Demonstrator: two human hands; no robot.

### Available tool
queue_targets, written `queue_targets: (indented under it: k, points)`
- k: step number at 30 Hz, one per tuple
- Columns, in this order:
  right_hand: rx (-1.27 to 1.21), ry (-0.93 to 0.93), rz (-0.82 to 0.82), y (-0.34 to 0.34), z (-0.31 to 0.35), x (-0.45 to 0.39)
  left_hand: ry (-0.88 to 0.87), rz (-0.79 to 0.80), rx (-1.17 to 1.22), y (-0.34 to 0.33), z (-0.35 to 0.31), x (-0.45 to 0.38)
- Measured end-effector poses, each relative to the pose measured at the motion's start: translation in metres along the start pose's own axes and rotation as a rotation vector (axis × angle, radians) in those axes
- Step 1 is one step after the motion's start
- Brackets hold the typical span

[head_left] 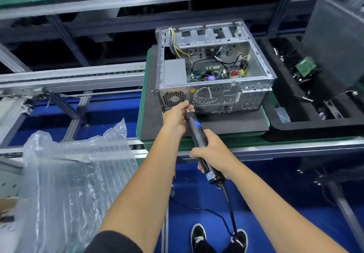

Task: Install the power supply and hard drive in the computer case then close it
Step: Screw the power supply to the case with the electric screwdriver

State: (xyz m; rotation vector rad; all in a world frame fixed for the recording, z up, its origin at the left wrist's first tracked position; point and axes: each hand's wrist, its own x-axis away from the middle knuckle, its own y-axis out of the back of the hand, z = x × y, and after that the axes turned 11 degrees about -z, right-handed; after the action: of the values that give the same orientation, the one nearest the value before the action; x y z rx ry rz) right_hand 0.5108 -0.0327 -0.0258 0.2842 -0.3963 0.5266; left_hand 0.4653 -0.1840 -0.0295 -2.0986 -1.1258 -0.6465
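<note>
Gripping the electric screwdriver (pixel 197 132) in my right hand (pixel 213 154), fingers wrapped round the lower part of its black barrel, I have its tip up against the rear panel of the computer case (pixel 212 65). My left hand (pixel 175 115) is curled at the tip end, thumb and fingers pinching round the bit just beside the power supply's grille; whether a screw sits there I cannot tell. The driver carries a blue label near its front, and its black cable (pixel 229 203) hangs from the butt down toward the blue floor (pixel 275 193), where my two black shoes show.

The case lies on its side on a dark foam pad (pixel 226 124), which sits on a green pallet (pixel 140 115) on the tabletop line. It is bare grey metal with its top side open, no panel over it. Inside, one grey power supply (pixel 175 73) sits in the near left corner, with a bundle of yellow and black wires rising from it to the far left edge. One motherboard lies on the bottom with one round CPU fan (pixel 210 77) at its middle. The rear panel facing me shows two honeycomb grilles, the smaller on the left for the power supply, the larger just right of it, then the expansion slots further right.

Right of the case stands one black foam tray (pixel 275 126) holding a green circuit board (pixel 306 66) and loose dark parts. One sheet of clear air-cushion wrap (pixel 74 170) lies at my lower left.
</note>
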Motion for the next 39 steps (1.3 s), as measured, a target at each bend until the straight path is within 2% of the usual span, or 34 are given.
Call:
queue_targets:
  k: [6, 15, 25, 39]
  points:
    - [0.091, -0.024, 0.024, -0.008, -0.018, -0.012, -0.045, -0.069, 0.068, 0.012, 0.018, -0.009]
    - [0.103, -0.004, 0.089, -0.043, -0.015, -0.028, -0.075, -0.112, 0.067, 0.045, -0.001, -0.025]
    - [0.1, 0.005, 0.06, -0.05, -0.011, -0.039, -0.043, -0.024, 0.043, 0.047, -0.008, -0.036]
    - [0.062, 0.0, 0.049, -0.058, -0.011, -0.037, -0.035, -0.035, 0.06, 0.046, -0.011, -0.041]
